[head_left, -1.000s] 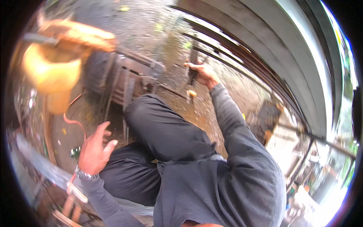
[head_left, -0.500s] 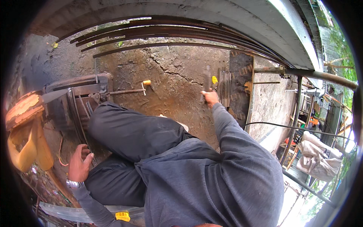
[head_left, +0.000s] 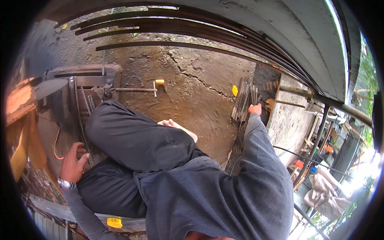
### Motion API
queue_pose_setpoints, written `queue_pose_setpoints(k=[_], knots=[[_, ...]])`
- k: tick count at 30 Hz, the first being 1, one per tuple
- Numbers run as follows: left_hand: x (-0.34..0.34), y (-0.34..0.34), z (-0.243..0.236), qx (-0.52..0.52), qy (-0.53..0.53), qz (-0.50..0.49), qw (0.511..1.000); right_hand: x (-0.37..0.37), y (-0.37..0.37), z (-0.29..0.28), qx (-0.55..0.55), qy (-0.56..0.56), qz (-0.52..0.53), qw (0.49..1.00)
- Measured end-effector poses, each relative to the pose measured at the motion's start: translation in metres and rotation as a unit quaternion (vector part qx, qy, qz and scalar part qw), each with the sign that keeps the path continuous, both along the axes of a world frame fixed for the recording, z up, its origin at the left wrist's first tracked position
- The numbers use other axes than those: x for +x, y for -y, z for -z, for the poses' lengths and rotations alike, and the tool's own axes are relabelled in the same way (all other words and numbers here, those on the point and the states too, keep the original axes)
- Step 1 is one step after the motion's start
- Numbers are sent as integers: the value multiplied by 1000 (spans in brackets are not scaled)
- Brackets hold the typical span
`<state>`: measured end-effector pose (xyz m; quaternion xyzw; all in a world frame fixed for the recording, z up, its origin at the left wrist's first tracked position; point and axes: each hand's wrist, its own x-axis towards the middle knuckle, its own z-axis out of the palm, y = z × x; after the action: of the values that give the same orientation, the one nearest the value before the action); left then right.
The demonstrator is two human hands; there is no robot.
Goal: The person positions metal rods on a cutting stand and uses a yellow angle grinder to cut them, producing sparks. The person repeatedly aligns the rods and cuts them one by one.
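Note:
My right hand (head_left: 255, 109) is closed at the near right end of a bundle of short ribbed metal rods (head_left: 242, 100) on the dirt floor. Its fingers appear wrapped round one rod, though the grip is partly hidden. Over at the left, my left hand (head_left: 73, 163) is raised beside my knee, its fingers loosely bent and apart, holding nothing. Close to it is the near end of a long dark metal strip (head_left: 76, 104), lying across a rusty vise (head_left: 105, 91) whose screw ends in a crossbar handle with an orange grip (head_left: 159, 82).
Long rusty bars (head_left: 168, 28) stretch across the far side. A yellow object (head_left: 235, 91) lies beside the rods. At the left edge stands a cut wooden piece (head_left: 20, 100). A metal pipe frame (head_left: 320, 132) and a hanging cloth (head_left: 326, 194) are on the right.
My right hand has moved right, from a ribbed rod left of the yellow object to the bundle's right side. The bundle looks fuller and less even. My left hand stays empty.

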<state>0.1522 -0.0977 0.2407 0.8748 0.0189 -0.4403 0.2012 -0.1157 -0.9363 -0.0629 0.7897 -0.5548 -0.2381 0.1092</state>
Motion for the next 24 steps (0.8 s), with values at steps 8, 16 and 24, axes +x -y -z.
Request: queue_pose_setpoints(k=[8,16,24], knots=[[-65,-17,-24,5,-8,-83,997,93,-34,-51,95,-159,-265,946],[-113,-157,21,69,37,-227,971,110,-115,2,466,-368,-83,801],[-245,-147,181,5,66,-331,941,286,-431,-70,671,-71,-404,618]])
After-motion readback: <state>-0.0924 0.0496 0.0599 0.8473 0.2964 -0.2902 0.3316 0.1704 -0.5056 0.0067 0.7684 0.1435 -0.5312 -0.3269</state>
